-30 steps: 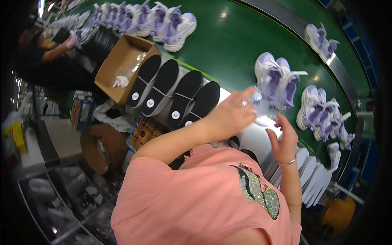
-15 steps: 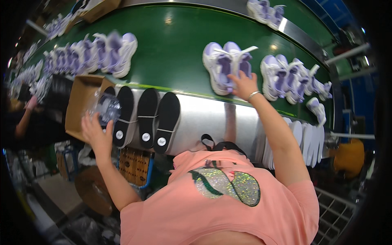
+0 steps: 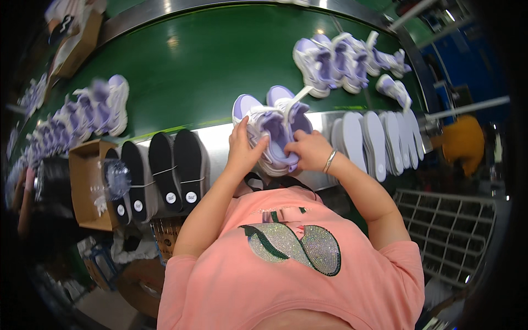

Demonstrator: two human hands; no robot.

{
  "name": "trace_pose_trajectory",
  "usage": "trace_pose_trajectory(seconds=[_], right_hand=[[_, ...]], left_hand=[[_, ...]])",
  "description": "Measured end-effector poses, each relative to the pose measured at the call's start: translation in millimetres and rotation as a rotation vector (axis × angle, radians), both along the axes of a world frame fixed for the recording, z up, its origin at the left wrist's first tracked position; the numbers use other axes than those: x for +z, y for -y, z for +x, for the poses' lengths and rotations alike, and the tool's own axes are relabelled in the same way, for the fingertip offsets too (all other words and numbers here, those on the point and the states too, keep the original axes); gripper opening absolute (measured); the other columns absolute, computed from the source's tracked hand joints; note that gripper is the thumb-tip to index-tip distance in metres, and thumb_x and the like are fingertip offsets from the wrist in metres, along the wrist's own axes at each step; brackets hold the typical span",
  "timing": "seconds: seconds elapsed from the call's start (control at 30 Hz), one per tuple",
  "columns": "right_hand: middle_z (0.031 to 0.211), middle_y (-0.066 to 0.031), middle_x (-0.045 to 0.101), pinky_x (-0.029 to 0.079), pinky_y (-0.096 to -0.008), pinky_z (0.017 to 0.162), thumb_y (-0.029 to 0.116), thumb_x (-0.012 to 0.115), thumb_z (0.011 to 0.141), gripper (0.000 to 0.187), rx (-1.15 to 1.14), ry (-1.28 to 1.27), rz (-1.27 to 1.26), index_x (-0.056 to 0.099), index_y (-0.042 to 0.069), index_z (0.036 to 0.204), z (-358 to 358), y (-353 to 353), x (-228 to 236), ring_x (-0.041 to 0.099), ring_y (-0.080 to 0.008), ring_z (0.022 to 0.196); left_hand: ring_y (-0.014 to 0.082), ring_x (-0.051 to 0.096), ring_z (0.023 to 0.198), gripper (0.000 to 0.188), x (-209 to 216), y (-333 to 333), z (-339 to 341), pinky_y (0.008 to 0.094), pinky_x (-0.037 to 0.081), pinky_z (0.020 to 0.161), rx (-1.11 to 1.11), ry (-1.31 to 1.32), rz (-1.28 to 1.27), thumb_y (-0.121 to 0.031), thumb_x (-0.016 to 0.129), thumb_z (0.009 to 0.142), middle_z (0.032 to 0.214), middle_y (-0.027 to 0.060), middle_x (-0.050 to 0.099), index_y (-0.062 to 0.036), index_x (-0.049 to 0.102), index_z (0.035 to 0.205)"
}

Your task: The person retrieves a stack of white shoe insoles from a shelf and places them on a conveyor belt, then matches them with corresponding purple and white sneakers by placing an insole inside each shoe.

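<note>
A pair of lavender-and-white sneakers is right in front of me, toes pointing away. My left hand (image 3: 243,149) grips the left sneaker (image 3: 254,124) from its outer side, the thumb at its opening. At the heel end, my right hand (image 3: 312,150), with a bracelet on the wrist, has its fingers bent in a pinch on the rear collar of the footwear. The right sneaker (image 3: 281,94) stands against the left one, a white lace or tongue sticking out to its right. Part of its heel is hidden behind my right hand.
Black insoles (image 3: 161,165) stand bundled to the left, beside an open cardboard box (image 3: 82,181) with clear plastic in it. White insoles (image 3: 374,143) line the right. More sneakers (image 3: 117,104) sit on the green belt (image 3: 220,60), left and far right. A white wire rack (image 3: 445,236) is lower right.
My left hand has left the clear plastic by the box and come onto the left sneaker. The pair has been drawn off the belt toward me. The view has shifted.
</note>
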State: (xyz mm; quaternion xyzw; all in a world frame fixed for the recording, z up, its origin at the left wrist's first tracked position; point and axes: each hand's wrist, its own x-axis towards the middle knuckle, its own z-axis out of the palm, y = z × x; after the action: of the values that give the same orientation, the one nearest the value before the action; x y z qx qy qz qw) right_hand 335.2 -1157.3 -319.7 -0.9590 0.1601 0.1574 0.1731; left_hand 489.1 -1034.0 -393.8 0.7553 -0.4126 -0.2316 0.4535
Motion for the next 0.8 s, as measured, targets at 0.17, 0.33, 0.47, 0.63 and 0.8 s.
trace_pose_trajectory(seconds=[0.17,0.33,0.47,0.63,0.8], right_hand=[[0.087,-0.009,0.056,0.038,-0.0388,0.074,0.022,0.056,0.069,0.026,-0.152,0.188,0.107,0.06,0.014,0.094,-58.5,-13.6,-2.0,0.053,-0.0243,0.087],[0.092,-0.0155,0.058,0.043,-0.0388,0.075,0.023,0.059,0.075,0.03,-0.684,0.512,-0.189,0.055,0.003,0.096,-121.2,19.4,-2.0,0.054,-0.0323,0.086],[0.093,-0.016,0.057,0.043,-0.0405,0.075,0.033,0.065,0.07,0.043,-0.813,0.077,-0.336,0.052,0.004,0.099,-140.4,38.9,-26.5,0.052,-0.0324,0.089],[0.095,-0.0133,0.056,0.042,-0.0392,0.076,0.032,0.065,0.068,0.042,-0.932,0.094,-0.285,0.052,0.005,0.098,-143.6,41.3,-27.2,0.053,-0.0306,0.09],[0.095,-0.0114,0.057,0.044,-0.0349,0.071,0.022,0.063,0.068,0.023,-0.816,0.622,-0.272,0.057,0.004,0.082,-137.9,36.5,11.8,0.056,-0.027,0.084]], left_hand=[[0.0365,0.035,0.11,0.064,-15.4,4.3,-25.3,0.0415,0.029,0.094,-0.149,0.029,0.12,-0.029,0.063,0.07,0.12,0.0215,0.038,0.0008,0.036,0.12],[0.0321,0.043,0.105,0.058,24.9,23.6,-20.4,0.0392,0.035,0.087,-0.241,0.19,-0.253,-0.026,0.061,0.073,0.115,0.0196,0.044,-0.0018,0.038,0.121],[0.0263,0.054,0.086,0.031,36.9,52.9,-19.5,0.0333,0.042,0.075,-0.351,-0.039,0.024,-0.022,0.054,0.079,0.094,0.0167,0.057,-0.0017,0.054,0.103],[0.0226,0.057,0.063,0.029,22.6,62.9,-17.5,0.0301,0.044,0.059,0.049,-0.276,-0.019,-0.027,0.051,0.084,0.07,0.0137,0.061,0.0007,0.059,0.087],[0.0164,0.053,0.057,0.035,17.4,54.9,-1.6,0.0281,0.042,0.054,0.083,-0.371,0.059,-0.032,0.049,0.085,0.062,0.0091,0.058,0.0002,0.06,0.077]])
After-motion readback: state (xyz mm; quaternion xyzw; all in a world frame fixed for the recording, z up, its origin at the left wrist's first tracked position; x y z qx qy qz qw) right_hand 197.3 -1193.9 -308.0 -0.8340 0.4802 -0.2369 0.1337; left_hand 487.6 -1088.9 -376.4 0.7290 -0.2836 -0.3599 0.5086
